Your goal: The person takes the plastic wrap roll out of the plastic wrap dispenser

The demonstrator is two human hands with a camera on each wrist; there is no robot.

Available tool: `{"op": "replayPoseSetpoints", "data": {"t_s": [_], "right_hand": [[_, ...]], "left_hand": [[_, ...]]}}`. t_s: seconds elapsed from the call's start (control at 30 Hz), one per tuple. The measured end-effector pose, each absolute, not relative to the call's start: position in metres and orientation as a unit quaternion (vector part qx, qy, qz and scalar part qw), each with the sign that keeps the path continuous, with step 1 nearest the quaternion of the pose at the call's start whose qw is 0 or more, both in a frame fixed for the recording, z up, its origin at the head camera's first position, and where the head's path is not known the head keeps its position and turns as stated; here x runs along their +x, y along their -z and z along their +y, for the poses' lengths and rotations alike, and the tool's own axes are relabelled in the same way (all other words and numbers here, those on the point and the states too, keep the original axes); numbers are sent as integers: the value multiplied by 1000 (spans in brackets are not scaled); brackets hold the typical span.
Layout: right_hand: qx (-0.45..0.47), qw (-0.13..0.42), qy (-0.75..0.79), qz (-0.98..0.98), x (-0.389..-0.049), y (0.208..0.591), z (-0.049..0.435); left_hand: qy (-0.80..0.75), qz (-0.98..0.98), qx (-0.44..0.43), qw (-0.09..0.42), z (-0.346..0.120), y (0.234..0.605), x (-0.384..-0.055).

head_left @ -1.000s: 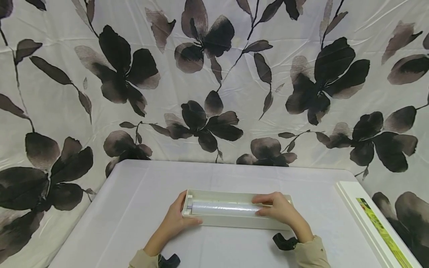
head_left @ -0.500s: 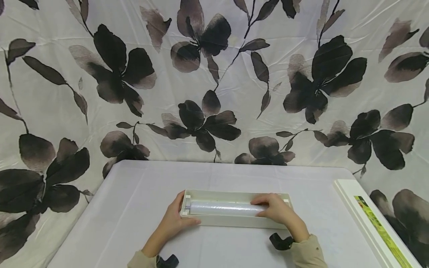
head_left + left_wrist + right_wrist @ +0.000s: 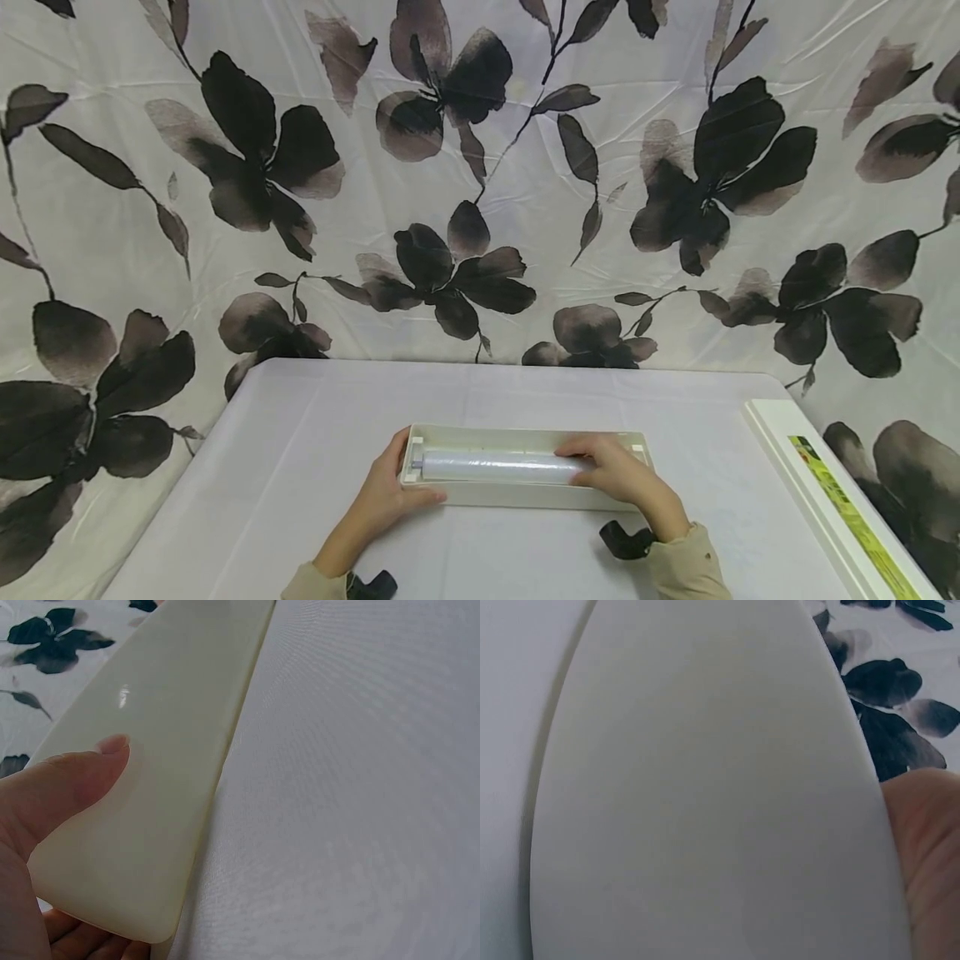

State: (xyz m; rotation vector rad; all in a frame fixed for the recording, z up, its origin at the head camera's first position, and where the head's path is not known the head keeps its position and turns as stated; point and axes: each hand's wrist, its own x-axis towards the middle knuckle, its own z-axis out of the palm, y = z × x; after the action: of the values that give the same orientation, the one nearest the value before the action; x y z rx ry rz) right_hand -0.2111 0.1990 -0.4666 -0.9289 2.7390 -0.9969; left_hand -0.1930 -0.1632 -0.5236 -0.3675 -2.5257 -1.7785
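A long off-white plastic box lies open-topped on the white table in the head view. Inside it is a clear, shiny roll of plastic film. My left hand grips the box's left end, thumb on the front wall; in the left wrist view the thumb presses that wall. Over the box's right half, my right hand holds the right part of the roll, which its fingers partly hide. The right wrist view shows mostly the box wall, with part of the hand at the right edge.
A long white lid-like piece with a yellow-green label lies along the table's right side. Black wrist-camera mounts sit at both wrists. Behind the table hangs a floral cloth.
The whole head view has shifted slightly, so things appear a little further left. Both hands keep about the same places on the box and roll.
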Motion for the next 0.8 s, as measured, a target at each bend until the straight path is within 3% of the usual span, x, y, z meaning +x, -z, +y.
{"op": "replayPoseSetpoints", "data": {"t_s": [0.8], "right_hand": [[-306, 34, 331, 892, -211, 465, 201]], "left_hand": [[574, -810, -116, 14, -164, 522, -192]]}}
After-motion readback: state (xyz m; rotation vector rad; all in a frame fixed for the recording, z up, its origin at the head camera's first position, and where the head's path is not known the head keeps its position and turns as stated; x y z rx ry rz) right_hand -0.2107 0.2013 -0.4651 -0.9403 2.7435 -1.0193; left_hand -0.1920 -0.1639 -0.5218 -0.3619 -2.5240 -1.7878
